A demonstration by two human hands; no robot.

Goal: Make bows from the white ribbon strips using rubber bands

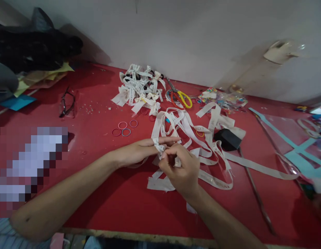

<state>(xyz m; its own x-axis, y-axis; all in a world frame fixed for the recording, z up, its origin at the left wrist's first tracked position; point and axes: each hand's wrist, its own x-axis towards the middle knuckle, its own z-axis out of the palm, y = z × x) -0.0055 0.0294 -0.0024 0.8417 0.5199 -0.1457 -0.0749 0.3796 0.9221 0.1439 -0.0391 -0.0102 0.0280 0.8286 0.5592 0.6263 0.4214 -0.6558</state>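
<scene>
A long white ribbon [158, 128] printed with dark lettering comes up from the loose coils on the table and is wound about the fingers of my left hand [134, 151]. Those fingers stretch out to the right, with gathered ribbon between them. Thumb and index finger of my right hand [185, 166] pinch the gathered ribbon at my left fingertips. Whether a small band is in that pinch is hidden. Pink and blue elastic bands [123, 125] lie left of my hands. Behind them is a pile of white ribbon bows [142, 86].
Scissors [179, 97] with red and yellow handles lie beyond the ribbon coils. Eyeglasses [66, 102] rest at left, near a blurred-out rectangle [46, 148]. A black block [228, 139], a thin rod [256, 193] and light-blue strips [282, 138] are at right. A wall closes the red table's back.
</scene>
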